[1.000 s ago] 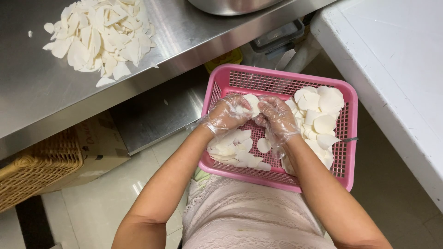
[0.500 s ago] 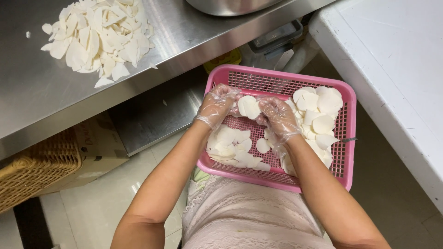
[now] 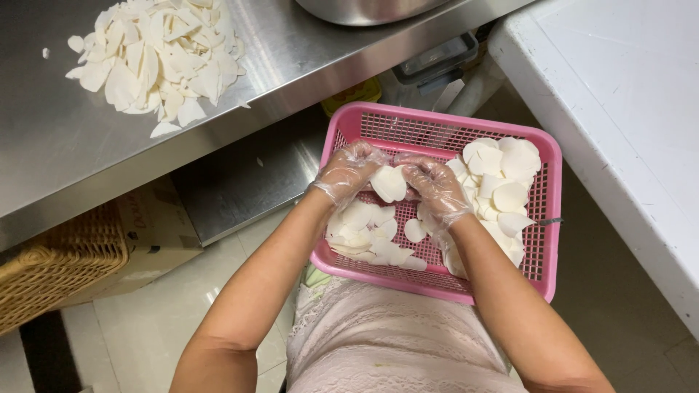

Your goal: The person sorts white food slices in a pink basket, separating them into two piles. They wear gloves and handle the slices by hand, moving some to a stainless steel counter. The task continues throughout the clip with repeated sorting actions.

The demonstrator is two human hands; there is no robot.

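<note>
A pink plastic basket (image 3: 542, 247) with a mesh floor rests on the person's lap, and both hands work over its middle. The left hand (image 3: 348, 173), in a thin clear glove, is curled with its fingertips closed on the left edge of a white round slice (image 3: 388, 183). The right hand (image 3: 435, 188), gloved the same way, pinches the right edge of that slice, so the piece is held between the two hands just above the basket floor. Whether the slice is one piece or two stacked ones cannot be told.

Inside the basket, a small heap of white slices (image 3: 366, 234) lies at the near left corner, under the left wrist. A larger heap of round slices (image 3: 502, 182) fills the right side of the basket, touching its right wall.

Beyond the basket's far left corner stands a stainless steel surface (image 3: 306, 65), with a broad pile of white shavings (image 3: 156, 54) on its far left part. A white surface (image 3: 626, 109) runs just right of the basket. Well left of the basket, on the tiled floor, a wicker basket (image 3: 51, 269) sits beside a cardboard box (image 3: 149, 229).
</note>
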